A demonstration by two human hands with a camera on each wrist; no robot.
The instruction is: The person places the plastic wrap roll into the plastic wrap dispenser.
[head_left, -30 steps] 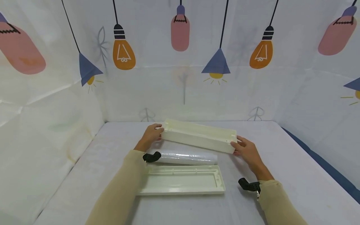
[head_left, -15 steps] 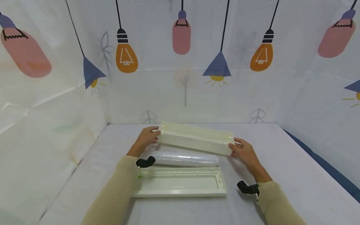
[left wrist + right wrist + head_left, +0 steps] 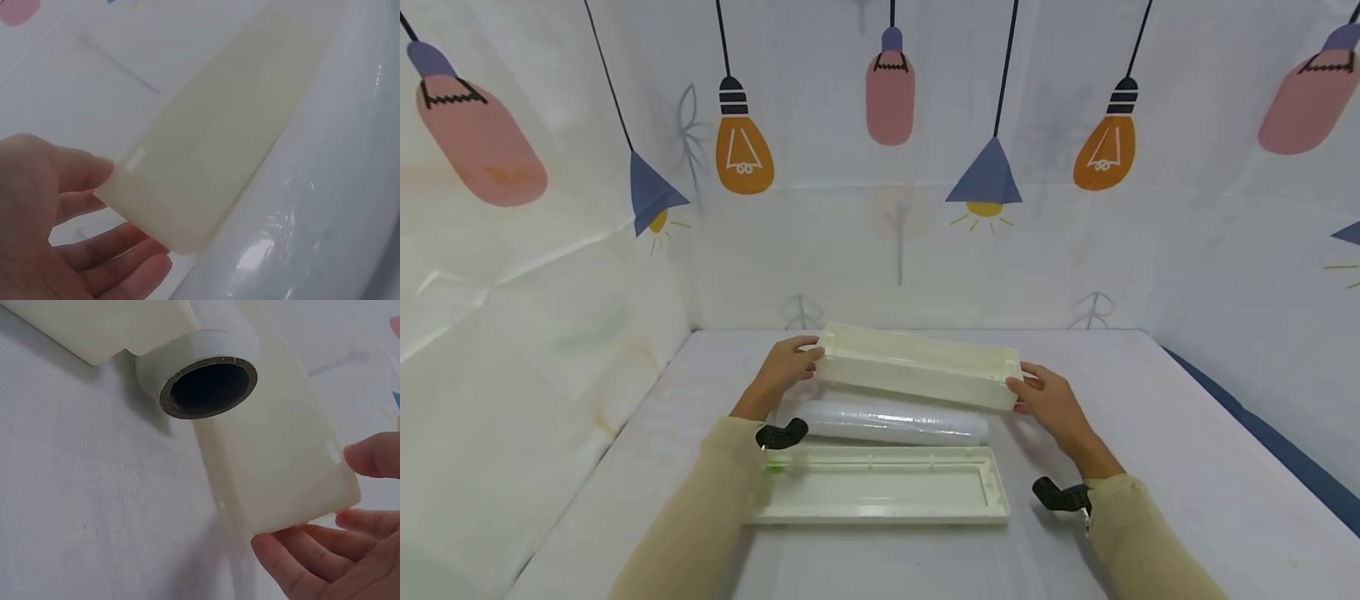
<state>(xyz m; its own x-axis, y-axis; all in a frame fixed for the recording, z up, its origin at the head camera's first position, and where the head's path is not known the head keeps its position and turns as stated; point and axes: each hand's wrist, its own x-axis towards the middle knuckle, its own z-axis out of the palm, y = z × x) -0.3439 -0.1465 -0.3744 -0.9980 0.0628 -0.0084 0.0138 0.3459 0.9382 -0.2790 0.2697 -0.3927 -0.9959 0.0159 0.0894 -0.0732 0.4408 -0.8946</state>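
A long cream plastic box [image 3: 917,377], open at the top, slants across the far part of the table. My left hand [image 3: 782,367] pinches its left end, the thumb at the upper edge and the fingers lower down. At the opposite end, my right hand [image 3: 1054,404] holds the box by its corner, thumb in front. Just nearer lies a roll of clear plastic film [image 3: 887,422]; the right wrist view shows the hollow end of this roll [image 3: 190,353]. In front of that rests a shallow cream lid [image 3: 880,492], inner side up, its left end partly hidden by my left sleeve.
White cloth covers the table [image 3: 1187,450]. A white sheet printed with lamps and bulbs forms the back wall [image 3: 820,250] and continues along both sides. A dark blue strip [image 3: 1247,417] runs along the right edge.
Both hands have shifted the box a little to the left, keeping their grip at its ends. The roll and lid stay in place while the head view shifts slightly.
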